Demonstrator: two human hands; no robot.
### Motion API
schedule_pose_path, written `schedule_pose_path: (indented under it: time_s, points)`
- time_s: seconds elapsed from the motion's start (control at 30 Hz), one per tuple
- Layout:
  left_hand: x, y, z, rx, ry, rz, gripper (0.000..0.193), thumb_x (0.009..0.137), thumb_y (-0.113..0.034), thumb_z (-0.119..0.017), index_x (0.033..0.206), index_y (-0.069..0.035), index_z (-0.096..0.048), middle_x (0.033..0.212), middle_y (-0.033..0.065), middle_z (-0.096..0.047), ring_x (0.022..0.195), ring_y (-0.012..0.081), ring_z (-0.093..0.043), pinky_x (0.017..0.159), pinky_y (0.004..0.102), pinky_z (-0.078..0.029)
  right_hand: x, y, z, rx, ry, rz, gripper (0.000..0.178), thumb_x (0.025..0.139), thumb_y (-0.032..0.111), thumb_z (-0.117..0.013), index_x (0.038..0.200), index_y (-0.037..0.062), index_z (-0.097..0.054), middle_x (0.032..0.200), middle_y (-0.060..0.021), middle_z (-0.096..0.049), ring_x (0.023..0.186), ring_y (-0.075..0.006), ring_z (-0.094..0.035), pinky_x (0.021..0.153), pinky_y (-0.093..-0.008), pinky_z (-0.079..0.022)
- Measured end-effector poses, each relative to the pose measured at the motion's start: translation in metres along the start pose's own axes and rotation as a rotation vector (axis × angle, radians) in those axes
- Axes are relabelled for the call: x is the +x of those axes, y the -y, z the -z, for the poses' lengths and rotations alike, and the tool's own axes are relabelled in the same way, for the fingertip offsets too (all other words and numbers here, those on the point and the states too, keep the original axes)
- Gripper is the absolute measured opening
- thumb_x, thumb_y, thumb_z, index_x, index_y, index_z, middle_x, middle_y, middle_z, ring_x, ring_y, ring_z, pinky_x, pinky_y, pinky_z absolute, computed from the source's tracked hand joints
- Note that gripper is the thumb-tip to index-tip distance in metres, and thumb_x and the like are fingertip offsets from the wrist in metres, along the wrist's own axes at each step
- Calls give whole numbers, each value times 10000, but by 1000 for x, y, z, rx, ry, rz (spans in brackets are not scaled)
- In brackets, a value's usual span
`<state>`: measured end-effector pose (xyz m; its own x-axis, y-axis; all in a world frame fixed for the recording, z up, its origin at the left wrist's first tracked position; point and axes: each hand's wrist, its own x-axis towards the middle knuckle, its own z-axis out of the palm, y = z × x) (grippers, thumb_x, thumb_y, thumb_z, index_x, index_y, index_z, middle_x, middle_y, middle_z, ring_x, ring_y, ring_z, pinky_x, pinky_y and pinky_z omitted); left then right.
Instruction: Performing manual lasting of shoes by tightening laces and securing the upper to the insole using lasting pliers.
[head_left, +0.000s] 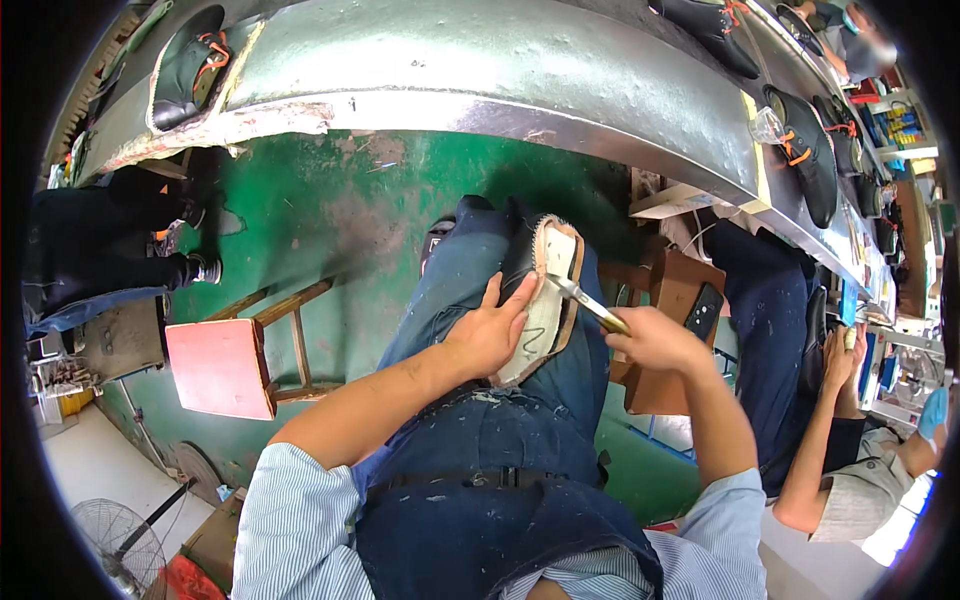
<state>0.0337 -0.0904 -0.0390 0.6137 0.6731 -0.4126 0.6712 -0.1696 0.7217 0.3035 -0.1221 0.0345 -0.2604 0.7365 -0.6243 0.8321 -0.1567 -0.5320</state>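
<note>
An unsoled black shoe (550, 320) lies bottom up across my thighs, its pale underside showing and a stitched edge running round the toe. My left hand (490, 340) holds it from the left side, the thumb and fingers pressed on its rim. In my closed right hand (650, 342) is a hammer (590, 303) with a metal head and shaft and an olive-coloured grip. The hammer's head meets the middle of the shoe's underside, or hovers just above it; I cannot tell which.
A long metal-topped bench (420, 60) crosses ahead, bearing a black shoe with orange laces (192, 75) at left and several more at right. A pink-seated stool (220, 368) stands left, a brown stool (665, 340) right. Co-workers sit on both sides; a fan (118, 545) is lower left.
</note>
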Motion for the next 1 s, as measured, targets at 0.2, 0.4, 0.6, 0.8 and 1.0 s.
schedule_pose_path:
  time_s: [0.2, 0.4, 0.6, 0.8, 1.0]
  points:
    - [7, -7, 12, 158, 69, -42, 599, 1021, -285, -390, 1569, -274, -149, 1404, 485, -284, 861, 528, -655, 794, 503, -562, 28, 27, -14, 274, -487, 165, 306, 986, 266, -517, 1077, -18, -585, 927, -247, -637, 880, -410, -633, 774, -441, -494]
    - [3, -2, 11, 216, 82, -82, 621, 1013, -352, -426, 1569, -278, -161, 1384, 500, -296, 864, 524, -662, 776, 497, -565, 39, 29, -18, 64, -433, 268, 366, 1006, 335, -477, 966, -14, -576, 915, -278, -650, 864, -464, -628, 770, -529, -493]
    - [-16, -17, 18, 268, 146, -42, 698, 989, -404, -487, 1574, -263, -135, 1387, 478, -323, 946, 550, -627, 825, 508, -544, 24, 21, -35, 24, -257, 37, 361, 1010, 337, -463, 957, -9, -550, 927, -259, -650, 892, -465, -618, 766, -537, -483]
    - [-36, 14, -30, -349, -262, 182, 696, 922, -304, -602, 1429, 111, -367, 1436, 322, -426, 1214, 424, -558, 1033, 390, -441, 0, 31, -51, 74, -89, -95, 373, 1010, 354, -450, 1054, 9, -585, 901, -244, -651, 869, -470, -613, 785, -525, -481]
    - [-38, 32, -43, -256, -277, -97, 952, 802, -220, -732, 1546, -10, -177, 1352, 278, -545, 1201, 407, -578, 1035, 386, -437, -12, 20, -84, 175, -133, -41, 346, 1017, 302, -459, 965, -3, -615, 816, -203, -662, 791, -399, -644, 724, -451, -501]
